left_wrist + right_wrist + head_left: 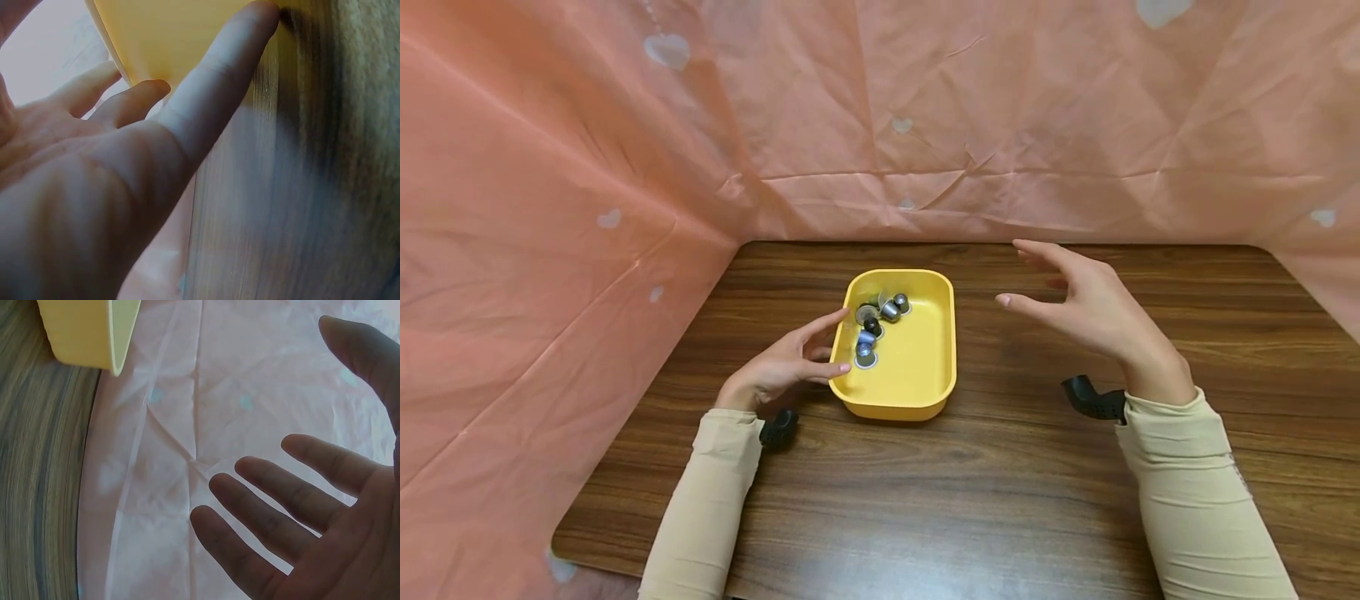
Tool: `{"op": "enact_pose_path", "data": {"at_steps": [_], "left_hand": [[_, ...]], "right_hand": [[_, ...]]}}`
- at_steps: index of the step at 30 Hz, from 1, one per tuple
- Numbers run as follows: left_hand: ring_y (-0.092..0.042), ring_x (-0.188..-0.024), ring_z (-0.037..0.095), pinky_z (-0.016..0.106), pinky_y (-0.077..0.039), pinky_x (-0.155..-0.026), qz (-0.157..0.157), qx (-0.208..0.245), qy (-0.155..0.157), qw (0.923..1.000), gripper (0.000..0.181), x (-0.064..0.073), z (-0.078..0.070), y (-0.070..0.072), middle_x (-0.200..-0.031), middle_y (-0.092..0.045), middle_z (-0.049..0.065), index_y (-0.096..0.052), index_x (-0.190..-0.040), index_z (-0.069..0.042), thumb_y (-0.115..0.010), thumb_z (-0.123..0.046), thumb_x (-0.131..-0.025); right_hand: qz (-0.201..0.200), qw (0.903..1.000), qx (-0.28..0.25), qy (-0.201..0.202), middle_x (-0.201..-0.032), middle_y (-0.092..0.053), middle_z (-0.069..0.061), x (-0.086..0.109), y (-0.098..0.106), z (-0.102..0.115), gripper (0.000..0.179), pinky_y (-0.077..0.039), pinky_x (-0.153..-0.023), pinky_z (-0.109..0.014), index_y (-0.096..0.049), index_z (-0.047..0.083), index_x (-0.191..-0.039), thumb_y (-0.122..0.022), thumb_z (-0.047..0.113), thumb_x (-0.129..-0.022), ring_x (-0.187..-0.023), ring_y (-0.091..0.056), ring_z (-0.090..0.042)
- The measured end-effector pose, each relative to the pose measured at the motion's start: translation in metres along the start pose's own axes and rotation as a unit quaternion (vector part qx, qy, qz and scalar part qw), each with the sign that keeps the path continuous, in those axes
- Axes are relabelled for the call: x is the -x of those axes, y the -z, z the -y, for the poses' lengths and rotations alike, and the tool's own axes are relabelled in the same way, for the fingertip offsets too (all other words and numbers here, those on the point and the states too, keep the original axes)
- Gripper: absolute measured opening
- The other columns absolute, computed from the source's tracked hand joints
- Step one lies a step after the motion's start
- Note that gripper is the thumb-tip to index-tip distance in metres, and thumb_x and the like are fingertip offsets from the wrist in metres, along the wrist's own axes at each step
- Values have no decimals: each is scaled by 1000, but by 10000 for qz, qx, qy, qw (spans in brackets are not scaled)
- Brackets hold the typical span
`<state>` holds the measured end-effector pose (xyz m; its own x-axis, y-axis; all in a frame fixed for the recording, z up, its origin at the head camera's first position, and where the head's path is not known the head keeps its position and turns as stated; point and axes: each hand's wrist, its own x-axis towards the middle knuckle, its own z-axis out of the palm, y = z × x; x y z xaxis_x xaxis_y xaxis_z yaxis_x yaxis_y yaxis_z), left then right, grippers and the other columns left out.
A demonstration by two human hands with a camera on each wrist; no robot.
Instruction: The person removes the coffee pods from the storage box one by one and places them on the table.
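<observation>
A yellow rectangular bin [917, 408] stands on the wooden table, with several coffee capsules gathered along its left side. Among them are a silver-grey capsule [891, 312], a black one [872, 326] and a blue one [866, 337]. At the bin's left wall is my left hand [786, 362], thumb and fingers spread and loosely bent. In the left wrist view its fingertips [156, 87] lie close against the yellow wall; whether they press on it I cannot tell. My right hand [1093, 308] hovers to the right of the bin, fingers apart and holding nothing.
The brown wooden table [970, 500] extends around the bin on all sides. Pink cloth [1037, 108] with pale hearts hangs behind the table and along its left. A black wrist mount [1090, 398] sticks out below the right hand, another [779, 429] beside the left wrist.
</observation>
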<state>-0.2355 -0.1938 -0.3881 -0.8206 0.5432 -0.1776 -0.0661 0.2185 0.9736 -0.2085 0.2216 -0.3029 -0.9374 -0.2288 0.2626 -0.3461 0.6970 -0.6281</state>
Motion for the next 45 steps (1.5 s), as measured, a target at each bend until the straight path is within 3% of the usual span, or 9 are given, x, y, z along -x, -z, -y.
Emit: {"op": "enact_pose_path", "data": {"at_steps": [5,14,24,30,36,45], "left_hand": [[-53,-146,41,34,-63,-92,-51,-29,47,10000,95,-1,1,2,-177,-28,13,-21,-174,-20,-75,-1,-99],[-53,-146,42,34,-64,-90,-50,8,118,9999,94,-2,-1,1,-176,-30,13,-22,-174,-22,-74,0,-99],[-39,-158,43,33,-62,-94,344,262,-11,9991,102,-1,8,10,-180,-21,9,-18,-175,-25,-75,4,-96],[-32,-160,46,30,-59,-97,523,398,-221,9976,109,-2,13,17,-182,-12,6,-16,-175,-21,-79,8,-91],[-31,-159,50,30,-61,-93,640,372,-397,9965,111,-3,17,22,-181,-16,14,-13,-175,-18,-79,10,-90],[-31,-160,48,31,-61,-96,693,394,-385,9961,111,-5,23,25,-180,-20,12,-15,-175,-20,-83,2,-90]], "right_hand": [[67,9997,-161,173,-148,-67,-16,-9,-13,11,72,-49,-112,-61,-55,23,-158,-84,40,-94,-135,-64,-42],[244,9977,-492,398,-138,-72,-14,-25,-38,32,61,-53,-110,-54,-61,18,-153,-81,34,-97,-131,-67,-32],[452,9947,-763,515,-139,-71,-8,-39,-62,47,61,-54,-110,-52,-61,18,-152,-82,34,-97,-130,-67,-28],[504,9941,-786,550,-140,-72,-6,-44,-70,50,60,-55,-109,-49,-63,20,-151,-83,34,-96,-129,-68,-26],[506,9932,-839,627,-138,-73,-6,-47,-74,54,59,-55,-108,-48,-64,21,-149,-84,33,-95,-128,-69,-26],[714,9915,-886,637,-137,-74,-7,-49,-82,57,60,-56,-107,-52,-63,23,-150,-83,38,-95,-128,-70,-27]]}}
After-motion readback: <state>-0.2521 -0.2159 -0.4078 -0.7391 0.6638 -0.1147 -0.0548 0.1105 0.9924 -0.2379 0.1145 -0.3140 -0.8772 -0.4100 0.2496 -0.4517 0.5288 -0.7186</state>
